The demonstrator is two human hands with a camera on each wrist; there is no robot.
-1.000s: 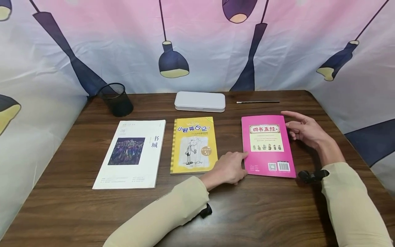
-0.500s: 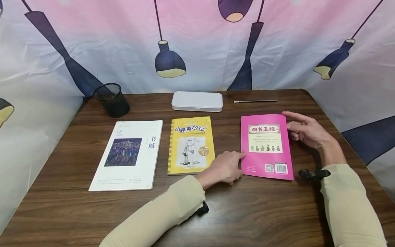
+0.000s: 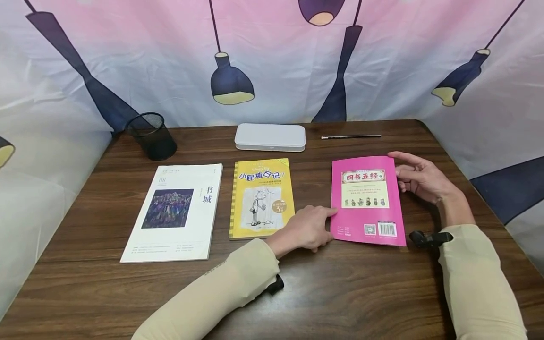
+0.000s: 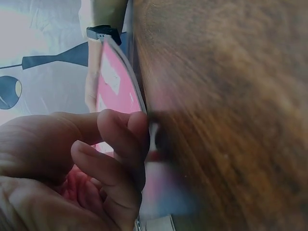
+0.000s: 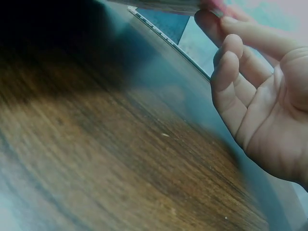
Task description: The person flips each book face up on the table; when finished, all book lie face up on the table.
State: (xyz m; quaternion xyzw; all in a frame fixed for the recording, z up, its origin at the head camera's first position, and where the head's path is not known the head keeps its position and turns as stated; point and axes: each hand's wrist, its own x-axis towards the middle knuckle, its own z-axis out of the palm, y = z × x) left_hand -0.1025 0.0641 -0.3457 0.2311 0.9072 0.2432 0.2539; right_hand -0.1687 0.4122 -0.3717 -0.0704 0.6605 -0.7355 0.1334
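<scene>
A pink book [image 3: 367, 200] lies flat on the right of the wooden table [image 3: 361, 293]. My left hand [image 3: 308, 229] rests on the table at the book's lower left edge, index finger stretched out and touching that edge. The left wrist view shows curled fingertips [image 4: 127, 134] against the pink book [image 4: 113, 84], with no pinch visible. My right hand [image 3: 418, 177] lies beside the book's upper right edge, fingers relaxed and spread, the fingertips [image 5: 226, 48] touching or almost touching the cover's edge.
A yellow book [image 3: 260, 197] lies in the middle and a white magazine [image 3: 176, 211] on the left. At the back are a black mesh pen cup [image 3: 150, 136], a white case [image 3: 270, 137] and a pencil [image 3: 350, 137]. A lamp-print curtain surrounds the table.
Both hands stay at the pink book's edges, hardly moved. The head view has drifted slightly, so everything sits a little further left and higher.
</scene>
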